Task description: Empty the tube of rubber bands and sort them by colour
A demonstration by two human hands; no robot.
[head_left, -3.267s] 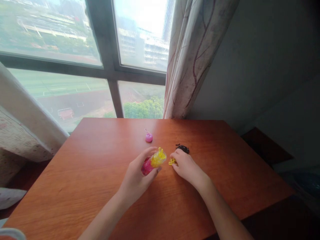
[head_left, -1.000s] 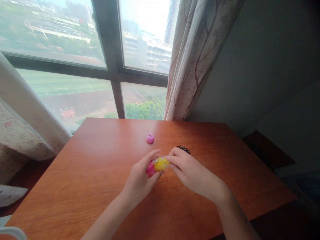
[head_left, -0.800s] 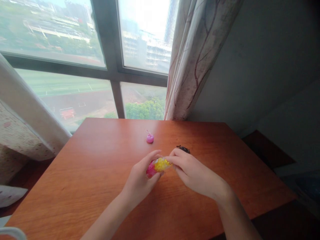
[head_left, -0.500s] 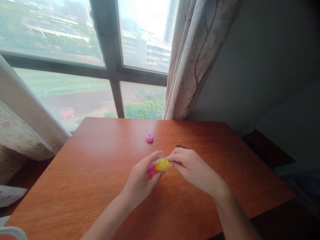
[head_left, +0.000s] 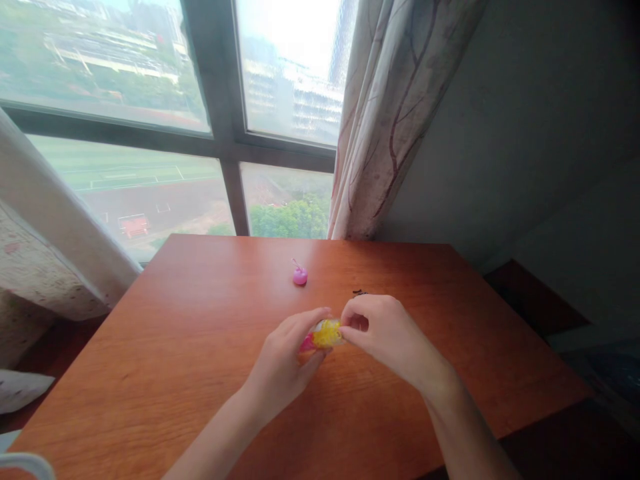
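My left hand (head_left: 283, 357) curls its thumb and fingers around a small rounded yellow-and-pink object (head_left: 327, 333), which has clear, shiny patches. It is held above the table, with its pink part nearest my left palm. My right hand (head_left: 383, 337) pinches the right end of the same object between thumb and fingertips. Whether a smaller piece sits in that pinch is hidden. Beyond my hands stands a small pink-purple round piece (head_left: 300, 276) with a thin stem-like top. A small dark item (head_left: 359, 292) lies just behind my right hand, partly covered by it.
The brown wooden table (head_left: 190, 333) reaches back to a window with a grey frame (head_left: 233, 147). Patterned curtains (head_left: 385, 120) hang on both sides. A curved white thing (head_left: 30, 461) shows at the lower left corner.
The yellow-and-pink object has shifted slightly right and turned in my left hand. My right fingers have curled into a rounder pinch at its end, uncovering less of the dark item behind.
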